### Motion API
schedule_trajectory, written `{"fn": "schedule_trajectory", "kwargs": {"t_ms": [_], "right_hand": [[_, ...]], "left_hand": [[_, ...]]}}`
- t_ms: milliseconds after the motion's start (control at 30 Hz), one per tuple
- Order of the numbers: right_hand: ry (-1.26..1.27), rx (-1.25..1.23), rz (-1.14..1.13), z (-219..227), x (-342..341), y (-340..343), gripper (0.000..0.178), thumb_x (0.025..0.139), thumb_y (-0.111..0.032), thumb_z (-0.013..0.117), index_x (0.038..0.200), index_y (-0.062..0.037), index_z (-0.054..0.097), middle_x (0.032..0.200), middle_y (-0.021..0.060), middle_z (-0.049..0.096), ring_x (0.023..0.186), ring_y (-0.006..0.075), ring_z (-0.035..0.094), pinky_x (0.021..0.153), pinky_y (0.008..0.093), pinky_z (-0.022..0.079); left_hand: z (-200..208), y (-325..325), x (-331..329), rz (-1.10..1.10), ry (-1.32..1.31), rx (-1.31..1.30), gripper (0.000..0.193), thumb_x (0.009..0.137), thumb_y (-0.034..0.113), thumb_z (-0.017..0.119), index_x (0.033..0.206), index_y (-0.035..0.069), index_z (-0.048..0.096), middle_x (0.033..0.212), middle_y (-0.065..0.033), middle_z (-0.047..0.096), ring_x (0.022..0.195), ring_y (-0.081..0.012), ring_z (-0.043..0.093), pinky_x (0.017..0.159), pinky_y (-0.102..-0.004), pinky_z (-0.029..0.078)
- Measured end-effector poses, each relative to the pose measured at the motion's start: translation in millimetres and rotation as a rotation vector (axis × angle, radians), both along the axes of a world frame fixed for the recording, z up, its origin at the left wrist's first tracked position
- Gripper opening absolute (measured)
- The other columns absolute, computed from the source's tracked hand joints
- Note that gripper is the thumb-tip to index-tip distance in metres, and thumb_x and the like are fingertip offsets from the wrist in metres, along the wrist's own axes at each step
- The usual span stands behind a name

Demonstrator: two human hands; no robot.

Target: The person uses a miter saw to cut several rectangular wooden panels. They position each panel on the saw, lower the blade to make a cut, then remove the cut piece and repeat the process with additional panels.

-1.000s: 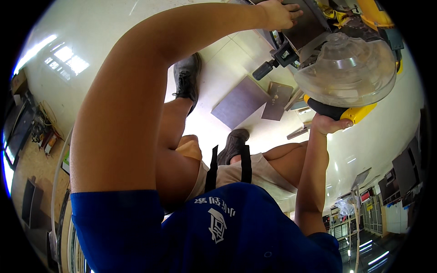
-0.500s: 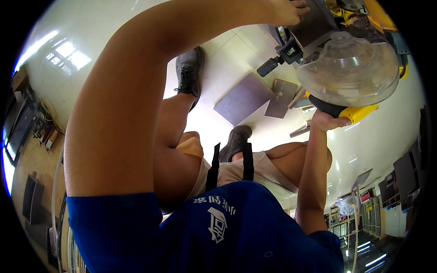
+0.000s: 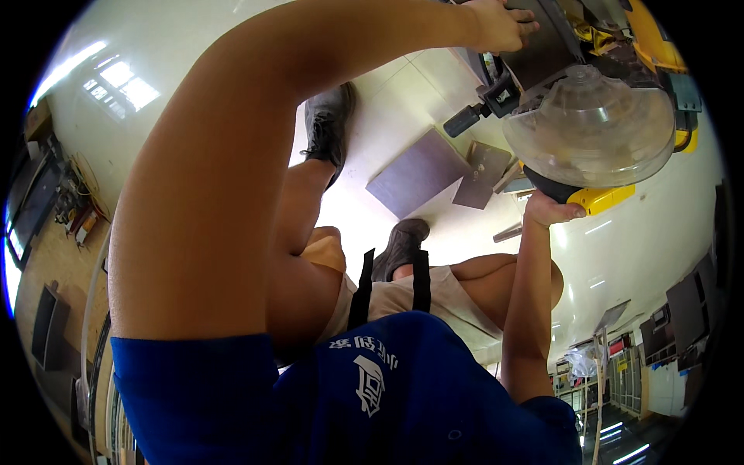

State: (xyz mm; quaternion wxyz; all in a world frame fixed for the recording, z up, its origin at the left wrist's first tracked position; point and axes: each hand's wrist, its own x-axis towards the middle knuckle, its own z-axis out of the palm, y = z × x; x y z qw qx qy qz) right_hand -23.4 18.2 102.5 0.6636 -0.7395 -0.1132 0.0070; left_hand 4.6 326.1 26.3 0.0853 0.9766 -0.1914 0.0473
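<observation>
At the upper right stands a mitre saw with a clear, dome-like blade guard [image 3: 593, 132]. Below that guard is the saw's black and yellow handle [image 3: 606, 200]. My right hand [image 3: 552, 209] is wrapped round this handle from beneath, its thumb along the yellow part. My left hand [image 3: 502, 25] reaches across at the top edge and lies on a dark board [image 3: 542, 39], fingers stretched over its surface. Beside the board, a black clamp [image 3: 496, 94] with a ribbed knob sticks out toward me. The guard and head hide the saw's blade area.
On the pale tiled floor lie a large grey-brown panel [image 3: 418, 172] and a smaller offcut [image 3: 482, 174]. My two dark shoes [image 3: 327, 128] are planted near them. A workbench [image 3: 74, 263] with tools runs along the left. Racks [image 3: 620, 372] stand at the lower right.
The whole view has shifted slightly. My right hand and the saw handle sit a touch further left. My left hand stays on the dark board.
</observation>
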Motion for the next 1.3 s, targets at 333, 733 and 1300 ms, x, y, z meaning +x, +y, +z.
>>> {"fn": "schedule_trajectory", "kwargs": {"t_ms": [333, 733, 1300], "right_hand": [[-0.008, -0.050, 0.012, -9, 4, -12, 0.091, 0.090, -0.073, 0.038, 0.150, -0.0083, 0.017, 0.152, 0.0176, 0.027, 0.136, 0.0305, 0.036, 0.113, 0.0468, 0.030], [0.009, 0.038, -0.036, 0, 0, 7, 0.095, 0.086, -0.076, 0.041, 0.152, -0.0132, 0.014, 0.155, 0.0158, 0.023, 0.137, 0.0339, 0.033, 0.112, 0.0522, 0.030], [-0.084, 0.010, 0.011, -2, 6, 0, 0.086, 0.091, -0.069, 0.040, 0.151, -0.0115, 0.018, 0.155, 0.0150, 0.024, 0.136, 0.0317, 0.035, 0.113, 0.0506, 0.030]], "left_hand": [[10, -4, 3, -0.017, 0.293, 0.184, 0.053, 0.084, 0.032, 0.067, 0.133, 0.020, 0.052, 0.157, -0.0061, 0.026, 0.145, -0.0256, 0.022, 0.105, -0.0544, 0.041], [16, -2, 5, -0.029, 0.322, 0.126, 0.045, 0.085, 0.023, 0.064, 0.129, 0.014, 0.057, 0.156, -0.0097, 0.027, 0.146, -0.0290, 0.021, 0.107, -0.0550, 0.039], [7, 4, 5, -0.098, 0.215, 0.198, 0.046, 0.087, 0.016, 0.058, 0.133, 0.016, 0.055, 0.154, -0.0100, 0.032, 0.143, -0.0305, 0.027, 0.103, -0.0528, 0.044]]}}
